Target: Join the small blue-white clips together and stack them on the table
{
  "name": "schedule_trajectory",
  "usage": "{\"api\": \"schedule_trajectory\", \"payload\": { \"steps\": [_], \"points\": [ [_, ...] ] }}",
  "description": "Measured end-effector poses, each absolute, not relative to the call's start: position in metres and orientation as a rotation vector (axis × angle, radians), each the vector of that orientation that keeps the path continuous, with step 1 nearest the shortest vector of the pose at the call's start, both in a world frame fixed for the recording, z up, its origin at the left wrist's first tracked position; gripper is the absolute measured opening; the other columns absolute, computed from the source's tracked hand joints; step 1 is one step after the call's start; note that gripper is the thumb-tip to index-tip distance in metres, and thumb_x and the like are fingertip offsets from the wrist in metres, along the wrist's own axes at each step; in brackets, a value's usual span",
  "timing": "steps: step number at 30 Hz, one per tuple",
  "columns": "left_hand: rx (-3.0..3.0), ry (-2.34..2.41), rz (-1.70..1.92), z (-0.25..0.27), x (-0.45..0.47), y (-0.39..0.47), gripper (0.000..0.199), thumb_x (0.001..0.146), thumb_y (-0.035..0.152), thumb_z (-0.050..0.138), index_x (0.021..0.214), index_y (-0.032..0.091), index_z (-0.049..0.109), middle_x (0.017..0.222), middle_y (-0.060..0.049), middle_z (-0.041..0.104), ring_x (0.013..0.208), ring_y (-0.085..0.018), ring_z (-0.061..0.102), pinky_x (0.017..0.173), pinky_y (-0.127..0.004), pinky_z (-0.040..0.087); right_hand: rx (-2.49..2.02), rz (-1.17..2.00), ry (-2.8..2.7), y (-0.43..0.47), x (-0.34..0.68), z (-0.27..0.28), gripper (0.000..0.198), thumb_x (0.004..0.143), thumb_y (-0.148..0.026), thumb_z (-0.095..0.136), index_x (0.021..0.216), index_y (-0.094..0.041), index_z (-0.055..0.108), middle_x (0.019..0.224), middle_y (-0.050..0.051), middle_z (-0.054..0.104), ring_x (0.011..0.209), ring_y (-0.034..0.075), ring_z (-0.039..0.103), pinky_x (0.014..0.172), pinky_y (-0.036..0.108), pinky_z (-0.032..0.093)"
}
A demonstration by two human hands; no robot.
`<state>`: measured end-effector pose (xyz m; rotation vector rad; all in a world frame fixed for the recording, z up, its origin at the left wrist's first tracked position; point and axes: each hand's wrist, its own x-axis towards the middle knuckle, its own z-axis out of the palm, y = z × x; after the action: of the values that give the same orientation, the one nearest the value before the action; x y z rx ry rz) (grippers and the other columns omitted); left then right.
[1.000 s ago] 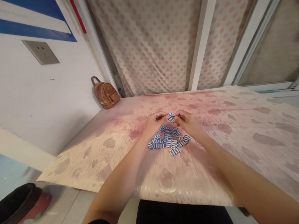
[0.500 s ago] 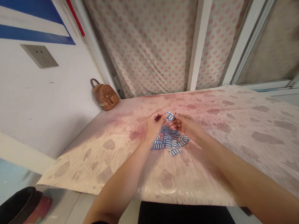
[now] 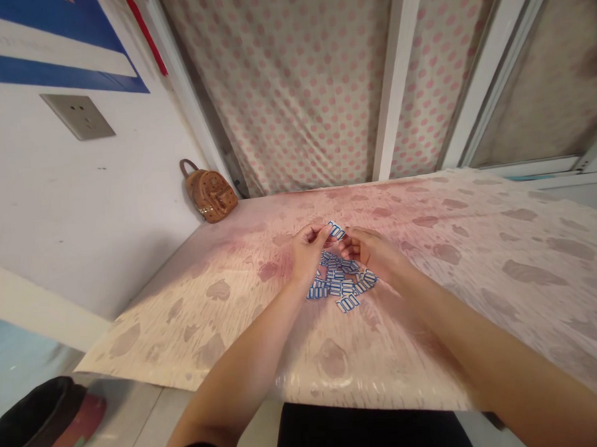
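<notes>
Over the table, a small flat label piece [image 3: 337, 231] printed with blue-edged white rectangles is raised between my hands. My left hand [image 3: 307, 250] pinches its left side between thumb and fingers. At its right edge are the fingertips of my right hand [image 3: 377, 251], closed together, with the other fingers curled below. Under and between both hands lies a loose pile of similar blue-and-white label pieces [image 3: 334, 285]. One piece [image 3: 348, 303] lies at the pile's near edge. My wrists partly cover the pile's sides.
A patterned, glossy cloth [image 3: 330, 358] covers the table. A small brown backpack-shaped bag [image 3: 211, 193] stands at the far left corner against the wall. Behind the table hangs a dotted curtain [image 3: 301, 90]. A dark-rimmed pot [image 3: 63, 422] is on the floor at left.
The held label piece has shifted slightly left and tilted a little between my fingers. Both hands stay in nearly the same place above the pile.
</notes>
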<state>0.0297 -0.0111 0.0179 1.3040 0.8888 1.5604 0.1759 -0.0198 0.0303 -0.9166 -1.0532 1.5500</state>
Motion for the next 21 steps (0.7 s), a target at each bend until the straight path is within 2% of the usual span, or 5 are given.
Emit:
{"api": "schedule_trajectory", "payload": {
  "steps": [5,12,17,19,21],
  "points": [
    [1.298,0.872,1.549,0.017,0.031,-0.013,0.032,0.078,0.046,0.072,0.083,0.014,0.067,0.074,-0.003,0.068,0.070,-0.014,0.065,0.069,-0.025,0.052,-0.860,1.385,-1.216,-0.022,0.178,0.029,0.029,0.071,-0.042,0.076,0.073,-0.018,0.059,0.069,0.002,0.066,0.059,0.011,0.061,0.059,0.024,0.050],
    [1.560,0.929,1.569,0.027,0.022,-0.011,0.021,0.080,0.034,0.071,0.089,0.015,0.072,0.088,-0.005,0.071,0.081,-0.014,0.064,0.071,-0.023,0.048,-1.024,0.877,-1.504,-0.022,0.180,0.030,0.018,0.083,-0.036,0.060,0.075,-0.020,0.055,0.063,-0.001,0.062,0.054,0.011,0.057,0.055,0.024,0.047],
    [1.603,0.897,1.580,0.026,0.022,-0.009,0.018,0.078,0.033,0.072,0.080,0.014,0.071,0.077,-0.004,0.070,0.071,-0.014,0.062,0.068,-0.024,0.047,-1.021,0.810,-1.572,-0.021,0.179,0.024,0.016,0.086,-0.033,0.054,0.077,-0.020,0.052,0.064,-0.001,0.060,0.055,0.012,0.057,0.055,0.025,0.046],
    [1.575,0.915,1.592,0.023,0.023,-0.008,0.019,0.078,0.033,0.072,0.079,0.014,0.071,0.075,-0.003,0.069,0.069,-0.013,0.061,0.066,-0.023,0.046,-1.015,0.754,-1.597,-0.021,0.179,0.024,0.013,0.086,-0.033,0.055,0.086,-0.021,0.054,0.066,-0.002,0.060,0.057,0.013,0.057,0.056,0.026,0.046],
    [1.546,0.941,1.603,0.021,0.023,-0.007,0.019,0.078,0.033,0.072,0.078,0.014,0.071,0.074,-0.003,0.069,0.068,-0.012,0.060,0.064,-0.023,0.046,-1.024,0.621,-1.657,-0.023,0.179,0.025,0.020,0.084,-0.030,0.058,0.102,-0.021,0.056,0.069,-0.002,0.059,0.061,0.014,0.058,0.060,0.027,0.046]
  ]
}}
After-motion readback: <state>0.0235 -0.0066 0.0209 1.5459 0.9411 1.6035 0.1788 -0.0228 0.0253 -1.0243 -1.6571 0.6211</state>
